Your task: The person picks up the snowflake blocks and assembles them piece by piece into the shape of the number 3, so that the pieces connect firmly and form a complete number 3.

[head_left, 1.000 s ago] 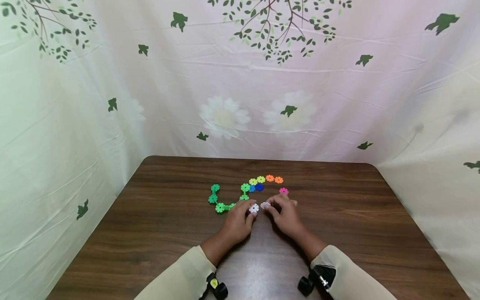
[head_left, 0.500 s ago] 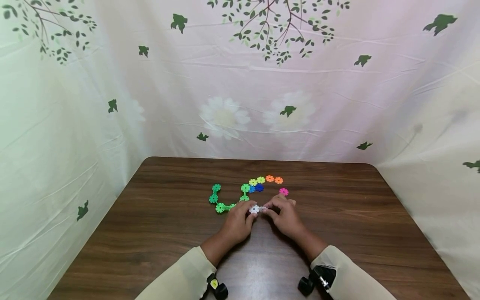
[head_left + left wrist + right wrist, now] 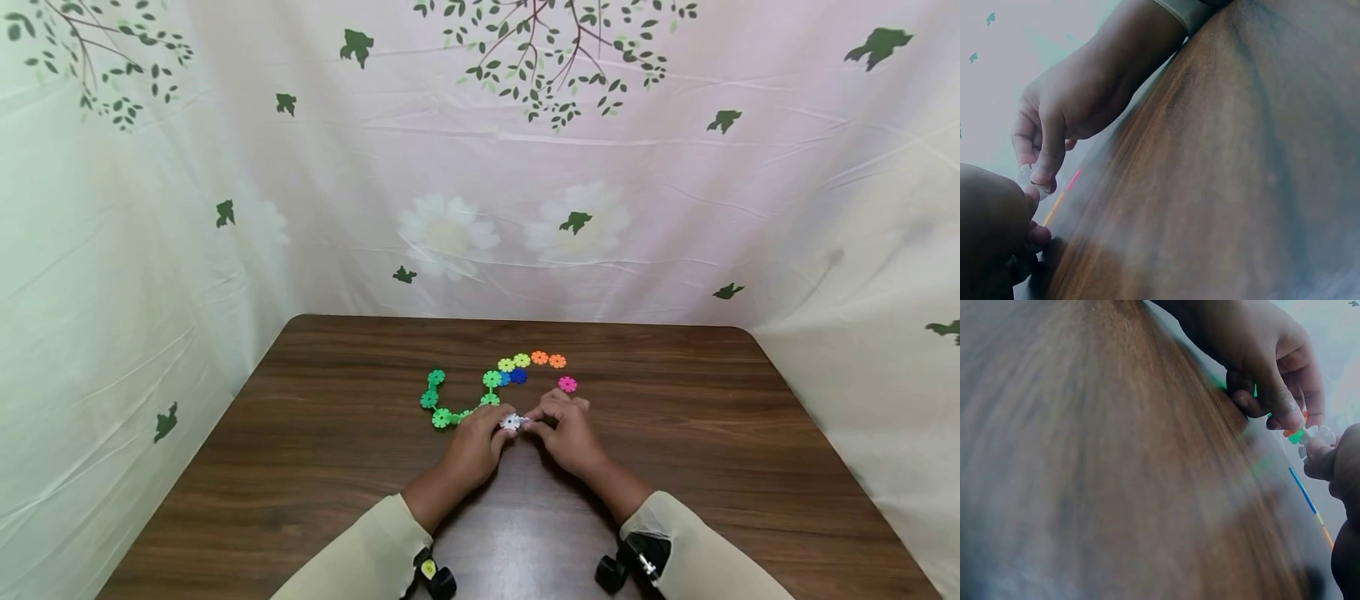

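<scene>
Between the fingertips of both hands is a white flower-shaped disc (image 3: 511, 422), seen also in the right wrist view (image 3: 1319, 436). My left hand (image 3: 471, 444) pinches it between thumb and fingers. My right hand (image 3: 568, 433) pinches a second white piece (image 3: 525, 422) against its right side; how the two join is hidden by the fingers. A chain of green discs (image 3: 441, 417) curves behind my left hand, its near part partly covered. A pink disc (image 3: 567, 384) lies just beyond my right hand.
Two blue discs (image 3: 518, 377) lie beside the chain's upper right end. Yellow discs (image 3: 521, 360) and orange discs (image 3: 557, 361) form a row farther back. The brown table (image 3: 300, 433) meets a printed curtain (image 3: 495, 167) at its back edge.
My right hand has brought its white piece against the one in my left hand, closing the gap between them. The green chain has shifted slightly right and nearer.
</scene>
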### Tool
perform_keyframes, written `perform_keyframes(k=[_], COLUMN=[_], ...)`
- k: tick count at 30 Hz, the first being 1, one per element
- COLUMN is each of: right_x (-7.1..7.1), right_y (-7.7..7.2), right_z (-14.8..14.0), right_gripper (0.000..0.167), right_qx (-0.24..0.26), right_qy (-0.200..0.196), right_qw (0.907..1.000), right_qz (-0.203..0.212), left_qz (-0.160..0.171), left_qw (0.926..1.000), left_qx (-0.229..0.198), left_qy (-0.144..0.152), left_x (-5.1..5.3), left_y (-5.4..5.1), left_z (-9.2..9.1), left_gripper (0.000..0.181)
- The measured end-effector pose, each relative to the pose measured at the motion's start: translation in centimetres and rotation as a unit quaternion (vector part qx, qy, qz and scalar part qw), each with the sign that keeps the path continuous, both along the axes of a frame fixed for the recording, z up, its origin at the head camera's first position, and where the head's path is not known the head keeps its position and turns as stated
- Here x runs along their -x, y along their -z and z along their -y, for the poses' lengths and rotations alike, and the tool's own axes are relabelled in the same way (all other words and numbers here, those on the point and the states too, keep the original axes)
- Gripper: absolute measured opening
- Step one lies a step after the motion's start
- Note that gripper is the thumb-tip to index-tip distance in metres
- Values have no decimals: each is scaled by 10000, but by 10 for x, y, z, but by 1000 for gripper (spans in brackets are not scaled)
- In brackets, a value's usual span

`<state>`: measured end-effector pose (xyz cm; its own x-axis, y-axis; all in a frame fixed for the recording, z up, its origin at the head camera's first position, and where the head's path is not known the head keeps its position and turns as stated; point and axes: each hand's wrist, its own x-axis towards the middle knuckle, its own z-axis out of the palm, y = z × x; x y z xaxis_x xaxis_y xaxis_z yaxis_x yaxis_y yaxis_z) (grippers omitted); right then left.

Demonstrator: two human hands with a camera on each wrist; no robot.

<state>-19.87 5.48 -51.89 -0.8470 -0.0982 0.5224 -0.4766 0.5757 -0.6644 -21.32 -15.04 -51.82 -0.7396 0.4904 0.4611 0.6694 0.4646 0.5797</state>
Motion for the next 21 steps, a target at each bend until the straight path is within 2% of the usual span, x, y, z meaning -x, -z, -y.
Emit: perform_keyframes(k=[9,13,16,21], right_x=[2,2,1,4], right_y=[-1,-2,-2,-1], right_z=[0,-2,-3,-7], right_gripper=[17,21,23,33], right_qx=[-99,-168,-188,-225], right_qy=[115,128,134,9], right_qw=[9998,9992,9988,9997], right_qz=[115,337,422,10], left_qz=[290,333,178,-271], left_qw=[9988,9984,9984,9958], left_qx=[360,408,467,750], left_qy=[-163,-193,-266,-450], left_x=[-3,-3,-3,-3], left_y=[-3,-3,-2,1], left_z=[-1,0,0,2], left_gripper=[31,29,29,27])
